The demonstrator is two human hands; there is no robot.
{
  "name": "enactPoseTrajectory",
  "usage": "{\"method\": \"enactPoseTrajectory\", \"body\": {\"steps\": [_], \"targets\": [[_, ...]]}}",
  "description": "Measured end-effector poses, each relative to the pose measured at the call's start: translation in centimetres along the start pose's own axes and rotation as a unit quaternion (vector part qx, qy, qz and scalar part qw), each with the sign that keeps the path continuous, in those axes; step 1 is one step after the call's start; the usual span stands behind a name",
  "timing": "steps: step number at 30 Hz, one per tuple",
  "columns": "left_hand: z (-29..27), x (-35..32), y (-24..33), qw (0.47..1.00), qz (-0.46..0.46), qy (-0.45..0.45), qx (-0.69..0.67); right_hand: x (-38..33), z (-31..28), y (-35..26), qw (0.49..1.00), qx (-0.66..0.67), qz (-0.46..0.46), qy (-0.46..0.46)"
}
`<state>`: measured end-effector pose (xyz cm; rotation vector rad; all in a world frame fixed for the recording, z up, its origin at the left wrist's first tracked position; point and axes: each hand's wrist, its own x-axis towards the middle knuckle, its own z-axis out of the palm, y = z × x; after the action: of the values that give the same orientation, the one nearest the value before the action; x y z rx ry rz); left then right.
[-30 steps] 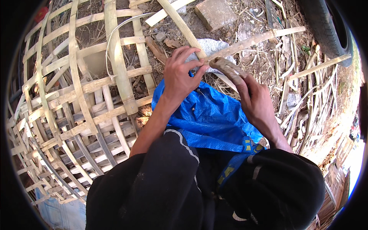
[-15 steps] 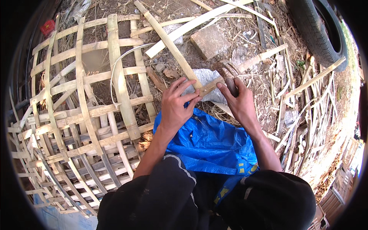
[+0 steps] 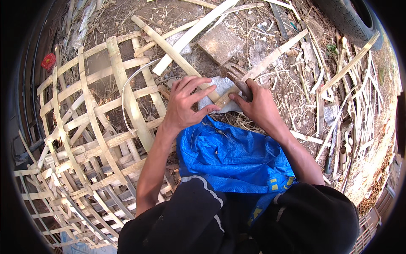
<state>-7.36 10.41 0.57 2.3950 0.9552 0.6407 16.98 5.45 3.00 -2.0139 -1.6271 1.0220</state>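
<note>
Two bamboo strips meet at a corner on a pale grey stone [image 3: 207,103]. The long strip [image 3: 165,47] runs up and left from there; the short piece [image 3: 226,97] slants toward my right hand. My left hand [image 3: 186,99] hovers at the joint with its fingers spread, its thumb tip close to the short piece. My right hand [image 3: 259,103] is closed round the dark handle of a rusty claw hammer [image 3: 232,72], with the thumb pressed on the short piece. Part of the handle is hidden by the fingers.
A woven bamboo lattice [image 3: 120,80] fills the left side. A blue tarp [image 3: 228,152] lies over my lap. Beyond the stone is a flat brick-like block [image 3: 220,43]. Loose bamboo strips [image 3: 355,122] pile up on the right, below a tyre [image 3: 349,21].
My left fingers have let go of the bamboo and spread apart. The view has shifted a little; my right hand stays at the short piece with the hammer.
</note>
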Motion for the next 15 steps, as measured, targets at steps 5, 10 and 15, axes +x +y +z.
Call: {"method": "enactPoseTrajectory", "body": {"steps": [5, 10, 15], "targets": [[-0.8, 4.0, -0.6, 0.997, 0.061, -0.019, -0.035, -0.2, -0.9, -0.7, 0.999, 0.013, 0.033, -0.022], [-1.5, 7.4, -1.9, 0.959, -0.069, -0.118, -0.246, -0.1, -0.8, -0.2, 0.998, 0.025, 0.05, -0.012], [-0.9, 11.9, -1.6, 0.958, -0.169, -0.131, -0.19, -1.9, -4.2, -0.7, 0.988, 0.081, 0.131, 0.013]]}}
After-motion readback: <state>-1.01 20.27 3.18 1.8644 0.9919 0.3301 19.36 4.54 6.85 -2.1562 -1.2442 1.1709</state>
